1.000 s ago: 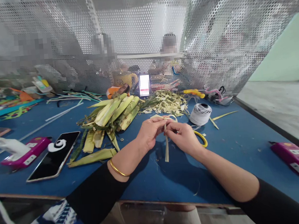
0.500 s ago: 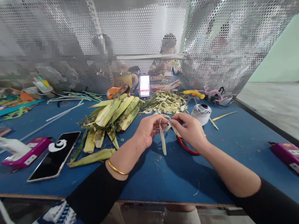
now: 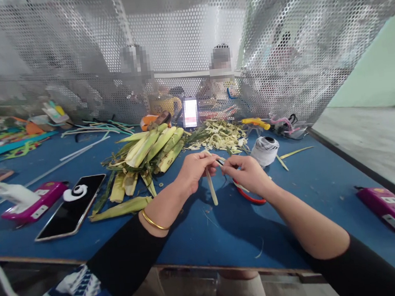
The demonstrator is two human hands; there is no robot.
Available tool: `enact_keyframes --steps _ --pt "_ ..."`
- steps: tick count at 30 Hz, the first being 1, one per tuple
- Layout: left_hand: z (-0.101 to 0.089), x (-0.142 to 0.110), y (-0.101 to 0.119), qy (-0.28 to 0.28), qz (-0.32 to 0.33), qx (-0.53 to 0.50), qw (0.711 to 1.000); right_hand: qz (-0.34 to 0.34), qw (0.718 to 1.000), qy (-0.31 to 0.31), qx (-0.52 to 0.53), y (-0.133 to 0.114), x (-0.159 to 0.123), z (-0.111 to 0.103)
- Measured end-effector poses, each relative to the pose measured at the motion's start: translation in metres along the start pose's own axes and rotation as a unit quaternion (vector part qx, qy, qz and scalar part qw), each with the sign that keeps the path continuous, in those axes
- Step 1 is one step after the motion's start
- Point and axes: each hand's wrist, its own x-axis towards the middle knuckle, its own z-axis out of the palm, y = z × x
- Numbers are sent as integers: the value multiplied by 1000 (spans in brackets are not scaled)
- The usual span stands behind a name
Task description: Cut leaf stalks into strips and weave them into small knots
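Note:
My left hand (image 3: 196, 170) is closed in a pinch on a pale corn husk strip (image 3: 212, 190), whose loose end hangs down below the fingers. Close beside it on the right, my right hand (image 3: 247, 172) is closed too, its thumb and fingertips on the strip's other part between the hands. A red curved handle (image 3: 253, 199), perhaps of scissors, lies under my right hand, mostly hidden. Just behind that hand stands a spool of whitish thread (image 3: 266, 151).
Corn husks (image 3: 152, 147) lie piled left of my hands, with shredded husk (image 3: 222, 135) behind. A phone (image 3: 73, 207) and a purple power strip (image 3: 38, 203) lie left; another power strip (image 3: 393, 209) lies right. A perforated metal screen (image 3: 187, 33) stands behind, people beyond it.
The strip's loop between my hands has been drawn in, and its hanging end has swung slightly left. My right fingers have closed in nearer the left fingertips.

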Motion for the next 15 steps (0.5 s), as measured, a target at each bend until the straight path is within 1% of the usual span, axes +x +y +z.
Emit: enact_keyframes --steps 3,4,5,6,8,9,10,12,15 --pt "-4 0 4 -37 -35 -24 998 14 996 89 -16 -1 2 -4" --pt "-5 0 6 -47 -44 -30 997 15 994 108 -4 0 3 -5" --pt "-5 -1 7 -55 -50 -31 997 15 994 106 19 1 4 -4" --pt "-4 -2 7 -61 -50 -27 997 17 995 84 50 3 5 -4" --pt "-3 -4 8 -64 -38 -3 997 30 994 13 108 5 6 -1" --pt "-2 -5 8 -63 -26 15 998 41 992 -15 123 6 6 1" --pt "-1 -6 8 -60 -11 35 998 52 990 -29 127 6 6 2" --pt "-1 -6 7 -50 19 74 996 63 991 -17 120 6 5 1" --pt "0 -6 6 -48 37 113 992 50 995 37 82 6 6 -5"
